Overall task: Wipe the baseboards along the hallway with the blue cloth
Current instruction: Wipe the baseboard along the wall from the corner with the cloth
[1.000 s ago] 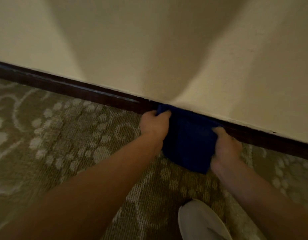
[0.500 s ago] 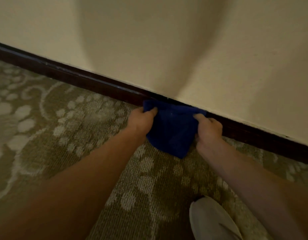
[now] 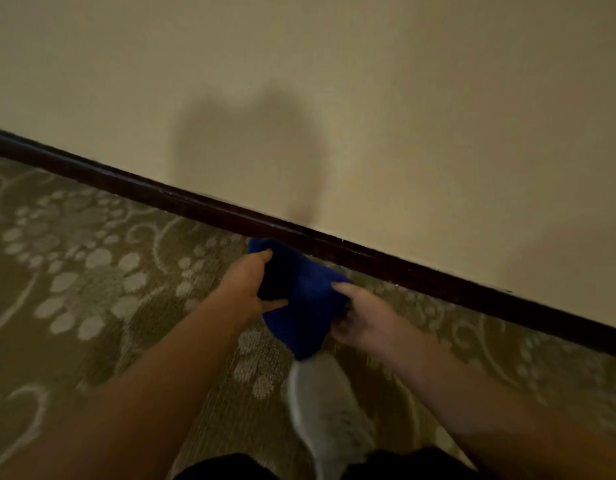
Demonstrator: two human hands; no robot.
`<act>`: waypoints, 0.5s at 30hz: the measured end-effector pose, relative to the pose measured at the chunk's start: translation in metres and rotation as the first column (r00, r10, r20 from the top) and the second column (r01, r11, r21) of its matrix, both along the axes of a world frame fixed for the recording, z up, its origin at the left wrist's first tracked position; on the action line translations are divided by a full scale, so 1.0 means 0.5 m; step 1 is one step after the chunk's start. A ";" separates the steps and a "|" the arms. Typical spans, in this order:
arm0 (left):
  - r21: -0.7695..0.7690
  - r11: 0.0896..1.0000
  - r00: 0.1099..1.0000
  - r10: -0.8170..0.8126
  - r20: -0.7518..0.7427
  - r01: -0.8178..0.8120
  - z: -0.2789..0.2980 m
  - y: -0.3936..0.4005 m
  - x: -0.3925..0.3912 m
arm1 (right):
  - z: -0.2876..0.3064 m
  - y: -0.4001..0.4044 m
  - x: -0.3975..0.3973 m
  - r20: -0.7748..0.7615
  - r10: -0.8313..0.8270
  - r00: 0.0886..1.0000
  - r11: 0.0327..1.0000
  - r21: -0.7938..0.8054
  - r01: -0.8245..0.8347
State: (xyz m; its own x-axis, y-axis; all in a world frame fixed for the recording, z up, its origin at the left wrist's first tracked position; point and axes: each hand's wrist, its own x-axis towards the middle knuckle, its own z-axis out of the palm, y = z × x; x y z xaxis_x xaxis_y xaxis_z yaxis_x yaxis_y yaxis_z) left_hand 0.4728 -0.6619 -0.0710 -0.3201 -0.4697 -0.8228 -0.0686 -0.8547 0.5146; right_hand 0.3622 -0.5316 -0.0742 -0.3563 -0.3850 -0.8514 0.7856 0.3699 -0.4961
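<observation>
— White shoe [image 3: 329, 408] nearest us, blurred, planted on the patterned carpet [image 3: 91, 271] right under the arms. Why so close in?

— My guess: the person stands tight to the wall so both arms reach down to floor level without overstretching. Dark clothing shows at the bottom edge, nothing more of it.

— And the blue cloth [image 3: 299, 306]?

— It sits bunched between the two hands, above the carpet, its lower corner hanging over the toe of the shoe. Its upper left corner comes up just beside the baseboard [image 3: 126, 183]; whether it touches the wood there I cannot tell.

— How does each grip stand?

— The left hand [image 3: 252, 284] pinches the cloth's left edge, fingers over the top and thumb underneath. The right hand [image 3: 360, 315] is blurred; its fingers curl round the right side of the bundle, so I read that grip as closed on the cloth too.

— Why two hands on one rag?

— Probably to gather or refold it, so a firm pad meets the wood. Held loose, it would drag on the carpet instead.

— Beyond the hands?

— The dark wooden baseboard runs diagonally, from upper left to lower right, where carpet meets the cream wall [image 3: 403, 98]. A soft shadow [image 3: 251, 161] falls on the wall above the hands.

— How far along, then?

— Hard to judge. Long stretches of board lie on both sides, and none shows clearly as wiped or not.
</observation>
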 end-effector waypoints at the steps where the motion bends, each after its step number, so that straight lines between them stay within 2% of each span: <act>1: -0.021 1.000 1.000 0.006 -0.013 -0.006 -0.012 0.001 -0.001 | -0.008 0.002 -0.002 0.008 0.017 1.000 1.000 0.014 -0.017; 3: -0.057 0.998 0.994 0.025 -0.109 -0.031 -0.040 -0.002 -0.004 | -0.026 -0.008 -0.012 0.052 -0.035 0.998 0.998 -0.052 0.037; 5: -0.069 0.997 0.969 0.026 -0.245 -0.044 -0.058 -0.010 -0.011 | -0.041 -0.031 -0.023 0.115 -0.199 0.973 0.956 -0.194 0.218; 7: -0.074 0.994 0.938 0.054 -0.343 -0.084 -0.076 -0.023 -0.026 | -0.049 -0.054 -0.033 0.052 -0.340 0.939 0.885 -0.320 0.338; 9: -0.112 0.989 0.919 0.043 -0.392 -0.094 -0.093 -0.034 -0.055 | -0.058 -0.064 -0.041 -0.059 -0.433 0.899 0.833 -0.406 0.375; 11: -0.130 0.990 0.935 -0.004 -0.353 -0.045 -0.124 -0.042 -0.096 | -0.087 -0.065 -0.047 -0.108 -0.468 0.877 0.839 -0.367 0.403; 13: -0.094 0.996 0.965 -0.014 -0.264 -0.012 -0.161 -0.039 -0.126 | -0.122 -0.060 -0.046 -0.091 -0.468 0.879 0.874 -0.197 0.445; 15: -0.020 1.000 0.969 0.013 -0.248 -0.019 -0.193 -0.035 -0.132 | -0.146 -0.054 -0.054 -0.059 -0.489 0.871 0.868 -0.131 0.478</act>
State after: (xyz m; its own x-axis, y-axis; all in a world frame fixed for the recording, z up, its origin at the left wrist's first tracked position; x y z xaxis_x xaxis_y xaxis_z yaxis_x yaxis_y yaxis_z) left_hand 0.4067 -0.6795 -0.1676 -0.5049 -0.4936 -0.7081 0.0770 -0.8428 0.5326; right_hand 0.3349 -0.5584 -0.1471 -0.5923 -0.2338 -0.7711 0.8038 -0.1054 -0.5855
